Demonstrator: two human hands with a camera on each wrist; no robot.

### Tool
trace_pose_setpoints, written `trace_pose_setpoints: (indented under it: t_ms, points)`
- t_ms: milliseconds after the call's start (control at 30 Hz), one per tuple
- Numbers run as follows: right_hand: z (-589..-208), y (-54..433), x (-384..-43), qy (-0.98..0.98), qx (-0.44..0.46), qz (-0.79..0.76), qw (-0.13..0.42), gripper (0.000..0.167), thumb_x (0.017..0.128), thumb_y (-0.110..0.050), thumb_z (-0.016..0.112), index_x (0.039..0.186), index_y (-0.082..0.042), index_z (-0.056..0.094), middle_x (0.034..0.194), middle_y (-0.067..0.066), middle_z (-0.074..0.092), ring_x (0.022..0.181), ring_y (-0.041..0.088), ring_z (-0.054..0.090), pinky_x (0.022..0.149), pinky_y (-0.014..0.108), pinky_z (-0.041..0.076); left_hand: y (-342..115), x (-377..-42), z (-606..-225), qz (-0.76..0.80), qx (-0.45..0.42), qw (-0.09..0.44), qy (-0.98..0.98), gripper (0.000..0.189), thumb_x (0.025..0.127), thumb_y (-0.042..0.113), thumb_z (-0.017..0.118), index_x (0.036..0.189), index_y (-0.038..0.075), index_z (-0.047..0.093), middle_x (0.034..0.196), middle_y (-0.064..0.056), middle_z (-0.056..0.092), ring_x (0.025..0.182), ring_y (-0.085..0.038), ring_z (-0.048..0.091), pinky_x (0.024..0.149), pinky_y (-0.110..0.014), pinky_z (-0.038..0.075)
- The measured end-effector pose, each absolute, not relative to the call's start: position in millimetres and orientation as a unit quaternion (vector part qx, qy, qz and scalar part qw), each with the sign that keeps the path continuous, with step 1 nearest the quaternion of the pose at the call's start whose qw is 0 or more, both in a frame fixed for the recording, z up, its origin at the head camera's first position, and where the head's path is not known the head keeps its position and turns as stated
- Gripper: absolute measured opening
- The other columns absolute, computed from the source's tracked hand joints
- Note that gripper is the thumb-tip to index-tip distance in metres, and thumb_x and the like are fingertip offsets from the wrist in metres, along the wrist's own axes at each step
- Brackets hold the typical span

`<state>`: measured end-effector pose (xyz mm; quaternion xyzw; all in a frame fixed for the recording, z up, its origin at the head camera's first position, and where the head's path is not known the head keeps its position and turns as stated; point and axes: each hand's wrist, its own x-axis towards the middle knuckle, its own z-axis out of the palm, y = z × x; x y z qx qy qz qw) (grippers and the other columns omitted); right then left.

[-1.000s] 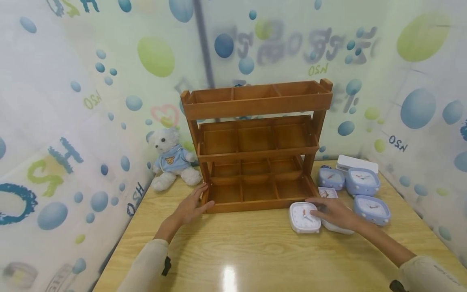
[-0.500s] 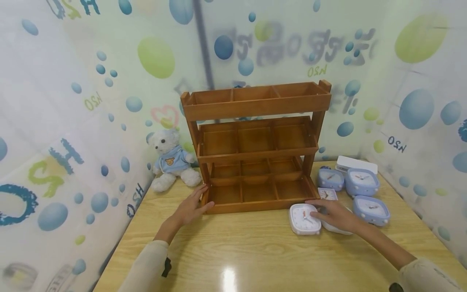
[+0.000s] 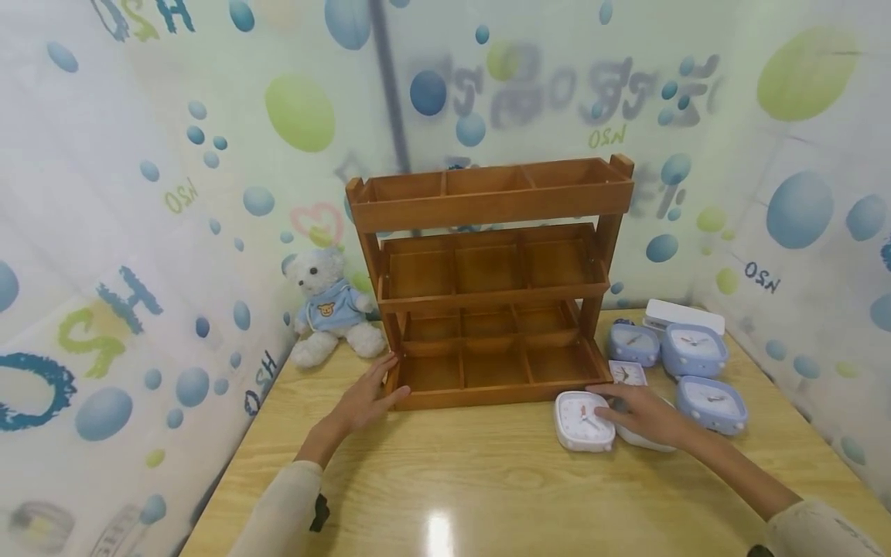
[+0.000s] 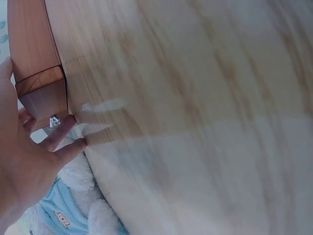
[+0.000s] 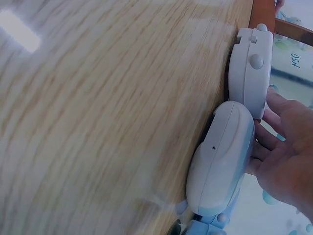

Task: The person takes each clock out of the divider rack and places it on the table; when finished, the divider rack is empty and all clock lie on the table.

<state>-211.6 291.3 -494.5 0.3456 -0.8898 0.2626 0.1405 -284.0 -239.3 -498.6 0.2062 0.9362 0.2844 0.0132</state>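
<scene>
A brown wooden tiered rack [image 3: 487, 207] stands on the table, its trays split into compartments. At its lower left front corner rests my left hand [image 3: 362, 398], thumb along the front and fingers by the side; the left wrist view shows the fingers loosely extended beside the rack's end [image 4: 44, 98]. My right hand [image 3: 647, 414] lies at the lower right corner, its thumb over the face of a white alarm clock [image 3: 579, 428]. Under that hand, partly hidden, is a white rounded item [image 5: 220, 159], touching the clock. Some right fingertips are hidden.
Behind the right hand are a small white clock [image 3: 629, 373] and blue alarm clocks [image 3: 711, 402]. A long white box [image 3: 685, 316] lies at the back right. Left of the rack sits a white teddy bear [image 3: 332, 311] in a blue hoodie. Patterned walls enclose the table [image 3: 445, 480].
</scene>
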Motion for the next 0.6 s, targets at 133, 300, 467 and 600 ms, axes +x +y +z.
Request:
trace_pose_setpoints:
  t_ms: [133, 300, 467, 600]
  points:
    - [-492.5, 289.6, -212.0, -0.887, 0.350, 0.264, 0.147, 0.038, 0.090, -0.006, 0.079, 0.126, 0.003, 0.070, 0.102, 0.002, 0.076, 0.092, 0.011, 0.068, 0.076, 0.039, 0.058, -241.5, -284.6, -495.6, 0.288, 0.206, 0.021, 0.935, 0.083, 0.103, 0.055, 0.057, 0.165, 0.008, 0.026, 0.173, -0.009, 0.017, 0.150, -0.039, 0.036, 0.118, -0.061, 0.032]
    - [-488.2, 287.0, -211.2, -0.883, 0.352, 0.274, 0.150, 0.039, 0.089, -0.005, 0.080, 0.126, 0.005, 0.070, 0.108, 0.009, 0.076, 0.093, 0.019, 0.071, 0.077, 0.041, 0.059, -243.9, -282.7, -490.8, 0.285, 0.208, 0.032, 0.935, 0.083, 0.104, 0.053, 0.057, 0.165, 0.006, 0.026, 0.173, -0.012, 0.016, 0.150, -0.040, 0.034, 0.119, -0.060, 0.031]
    - [-482.9, 285.2, -210.5, -0.885, 0.336, 0.271, 0.173, 0.037, 0.090, -0.007, 0.080, 0.125, 0.004, 0.071, 0.113, 0.011, 0.076, 0.097, 0.026, 0.073, 0.081, 0.046, 0.059, -244.5, -278.4, -482.5, 0.248, 0.232, 0.024, 0.940, 0.077, 0.105, 0.046, 0.058, 0.161, 0.000, 0.032, 0.170, -0.017, 0.024, 0.152, -0.042, 0.029, 0.120, -0.061, 0.028]
    - [-472.9, 286.9, -213.4, -0.889, 0.316, 0.271, 0.191, 0.037, 0.092, -0.008, 0.079, 0.126, 0.003, 0.071, 0.116, 0.012, 0.076, 0.100, 0.028, 0.073, 0.079, 0.049, 0.060, -244.8, -273.0, -469.1, 0.218, 0.257, 0.005, 0.942, 0.074, 0.105, 0.044, 0.060, 0.157, -0.002, 0.039, 0.166, -0.021, 0.032, 0.150, -0.045, 0.033, 0.119, -0.063, 0.030]
